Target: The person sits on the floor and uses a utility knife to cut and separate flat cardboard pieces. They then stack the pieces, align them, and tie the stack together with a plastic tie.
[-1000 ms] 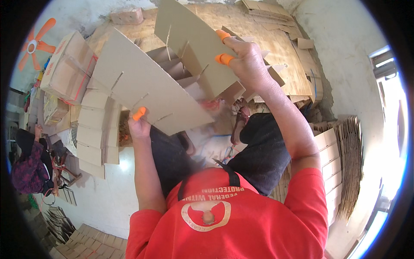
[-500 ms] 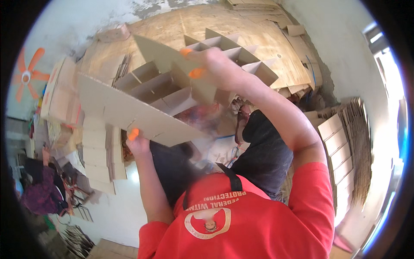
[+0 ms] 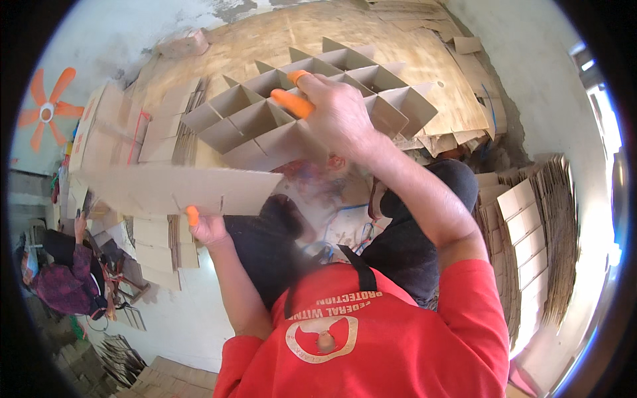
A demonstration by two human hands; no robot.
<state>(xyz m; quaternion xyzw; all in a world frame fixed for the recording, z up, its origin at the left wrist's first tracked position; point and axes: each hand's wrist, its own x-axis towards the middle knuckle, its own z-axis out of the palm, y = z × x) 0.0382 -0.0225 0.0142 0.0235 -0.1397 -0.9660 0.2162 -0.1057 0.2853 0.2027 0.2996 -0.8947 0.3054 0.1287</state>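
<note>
My left hand (image 3: 209, 227) grips a long slotted cardboard strip (image 3: 232, 189) by its lower edge, with the thumb against the near face. The strip slants out to the left and is partly blurred. My right hand (image 3: 342, 113) is over a cardboard divider grid (image 3: 259, 142), made of crossed strips that form open cells. Orange finger covers sit on two of its fingers, which are spread apart; the other fingers are hidden under the hand. Whether those fingers touch the grid I cannot tell. An orange cover is also on my left thumb.
The grid rests on a wooden board (image 3: 259, 43). Stacked cardboard strips stand at the left (image 3: 159, 136) and right (image 3: 527, 232). An orange fan (image 3: 46, 113) is at far left, above another person (image 3: 66, 282). My bent legs are below the grid.
The cardboard piece by my right hand has gone down into the grid, and the fingers now show apart. My left hand and its strip have shifted left and slightly down.
</note>
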